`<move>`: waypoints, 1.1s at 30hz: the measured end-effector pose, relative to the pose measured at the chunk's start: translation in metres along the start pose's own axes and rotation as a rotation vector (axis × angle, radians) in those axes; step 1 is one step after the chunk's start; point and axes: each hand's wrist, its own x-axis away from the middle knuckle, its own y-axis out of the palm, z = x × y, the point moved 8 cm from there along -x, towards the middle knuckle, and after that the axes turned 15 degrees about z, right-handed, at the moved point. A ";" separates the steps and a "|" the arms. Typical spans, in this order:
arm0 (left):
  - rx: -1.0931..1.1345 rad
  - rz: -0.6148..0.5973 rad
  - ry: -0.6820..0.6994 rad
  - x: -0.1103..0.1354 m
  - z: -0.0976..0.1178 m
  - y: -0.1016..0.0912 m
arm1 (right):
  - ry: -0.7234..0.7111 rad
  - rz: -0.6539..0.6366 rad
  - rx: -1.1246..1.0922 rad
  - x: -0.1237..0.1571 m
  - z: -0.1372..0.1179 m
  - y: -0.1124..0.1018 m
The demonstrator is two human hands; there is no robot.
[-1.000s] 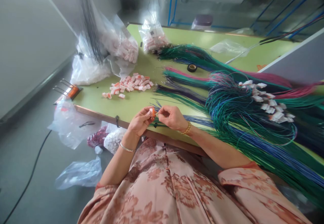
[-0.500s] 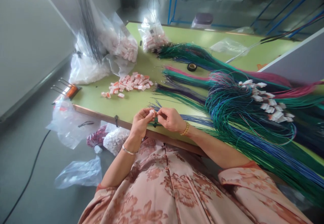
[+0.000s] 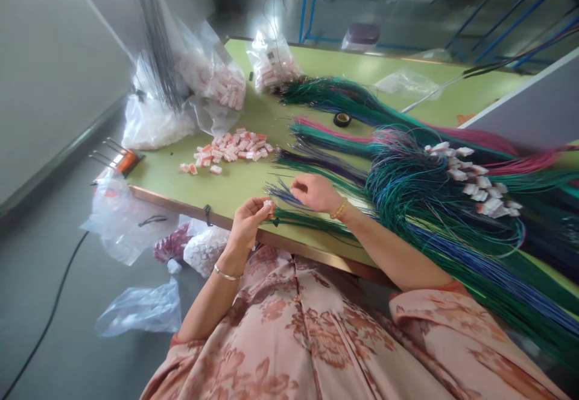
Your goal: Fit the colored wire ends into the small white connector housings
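My left hand [image 3: 248,219] is closed at the table's front edge, pinching a small white and orange connector housing [image 3: 268,204] between thumb and fingers. To its right, my right hand [image 3: 316,192] hovers over the tips of a blue wire bundle [image 3: 281,191], fingers curled together. What it holds, if anything, is too small to make out. Green wires [image 3: 312,221] lie along the near edge, just below that hand. A loose pile of white and orange connector housings [image 3: 235,146] lies on the table beyond my left hand.
Wired connectors [image 3: 484,186] rest on a tangled wire heap [image 3: 402,177] at right. Black tape [image 3: 342,119] sits near more wire bundles. Plastic bags of housings [image 3: 221,83] stand at the back left. A pronged orange fixture [image 3: 126,161] is on the left corner; bags [image 3: 140,309] lie below.
My right hand has moved away from the connector housing, up and to the right over the blue wires. My left hand keeps the housing and has shifted slightly down and left.
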 end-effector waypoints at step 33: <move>0.062 -0.077 -0.036 0.005 -0.003 0.015 | 0.091 0.025 0.107 -0.030 -0.006 0.007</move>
